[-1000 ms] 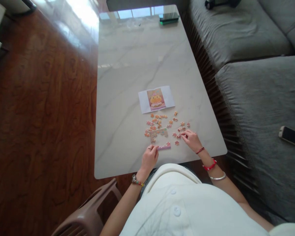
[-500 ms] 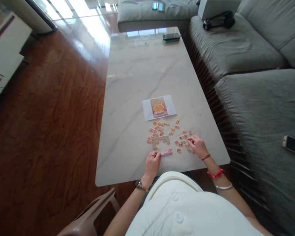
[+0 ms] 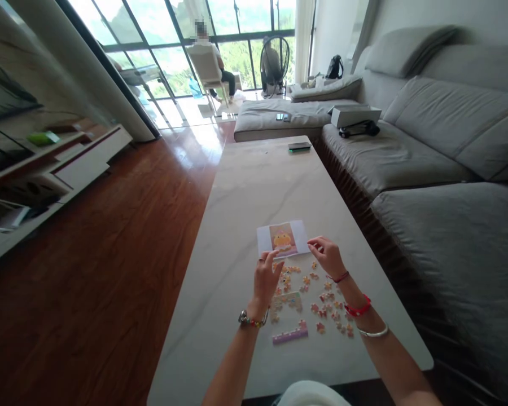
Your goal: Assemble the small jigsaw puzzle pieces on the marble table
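Note:
A white sheet with a printed yellow-and-pink picture (image 3: 283, 238) lies on the marble table (image 3: 245, 192). My left hand (image 3: 267, 277) reaches its lower left edge, thumb and forefinger pinched there. My right hand (image 3: 328, 256) pinches the sheet's lower right corner. Below the hands lie several loose orange-pink puzzle pieces (image 3: 327, 309), a small joined block of pieces (image 3: 288, 301) and a joined purple edge strip (image 3: 290, 335). Both wrists wear bracelets.
A grey sofa (image 3: 427, 163) runs along the table's right side, and wooden floor (image 3: 110, 254) lies on the left. A dark phone on a green case (image 3: 300, 148) sits at the table's far end. Two people sit by the far windows (image 3: 220, 67).
My view has tilted up from the table to the room. Both hands left the purple strip and the loose pieces and moved forward to the picture sheet's lower corners.

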Action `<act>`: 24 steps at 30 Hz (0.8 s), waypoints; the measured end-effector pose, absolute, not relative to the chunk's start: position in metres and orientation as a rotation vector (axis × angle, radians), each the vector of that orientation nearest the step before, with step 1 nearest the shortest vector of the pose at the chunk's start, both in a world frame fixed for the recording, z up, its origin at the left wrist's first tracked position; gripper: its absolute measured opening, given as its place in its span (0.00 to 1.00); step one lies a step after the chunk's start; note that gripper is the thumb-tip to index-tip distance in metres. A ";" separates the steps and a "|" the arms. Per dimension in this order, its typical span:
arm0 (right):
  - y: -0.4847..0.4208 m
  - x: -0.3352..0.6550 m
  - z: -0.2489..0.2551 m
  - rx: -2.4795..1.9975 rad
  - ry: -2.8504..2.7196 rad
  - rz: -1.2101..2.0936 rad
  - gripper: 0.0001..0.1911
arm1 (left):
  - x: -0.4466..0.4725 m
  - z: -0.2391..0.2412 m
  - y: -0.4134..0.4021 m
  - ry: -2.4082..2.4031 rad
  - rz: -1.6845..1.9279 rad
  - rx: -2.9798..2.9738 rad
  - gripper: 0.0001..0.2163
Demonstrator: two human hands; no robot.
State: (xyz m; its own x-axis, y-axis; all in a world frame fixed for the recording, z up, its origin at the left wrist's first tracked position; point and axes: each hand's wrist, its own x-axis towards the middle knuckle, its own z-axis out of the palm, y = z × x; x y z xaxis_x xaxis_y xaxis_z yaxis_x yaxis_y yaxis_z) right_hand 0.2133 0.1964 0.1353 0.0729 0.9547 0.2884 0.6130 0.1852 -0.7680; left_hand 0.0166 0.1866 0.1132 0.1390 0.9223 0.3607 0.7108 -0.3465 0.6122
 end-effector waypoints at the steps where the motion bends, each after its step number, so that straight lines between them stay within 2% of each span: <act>1: 0.201 0.211 0.135 -1.516 -1.634 0.522 0.08 | 0.017 0.115 0.192 1.600 1.044 2.119 0.12; 9: 0.195 0.207 0.124 -1.518 -1.685 0.521 0.08 | 0.016 0.117 0.189 1.587 1.048 2.117 0.15; 19: 0.087 0.223 0.078 -1.733 -1.665 0.773 0.08 | 0.012 0.066 0.075 1.425 0.639 2.014 0.12; 24: 0.067 0.229 0.061 -1.771 -1.666 0.829 0.07 | 0.010 0.060 0.055 1.448 0.526 2.058 0.11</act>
State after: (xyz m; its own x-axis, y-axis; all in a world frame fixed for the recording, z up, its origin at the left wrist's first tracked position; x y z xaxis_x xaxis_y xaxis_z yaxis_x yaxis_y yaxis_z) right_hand 0.2290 0.0671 0.0613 0.0342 0.9977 -0.0581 0.6483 -0.0664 -0.7585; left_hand 0.0099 0.0551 0.0598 0.3386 0.9409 -0.0026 0.7197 -0.2572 0.6449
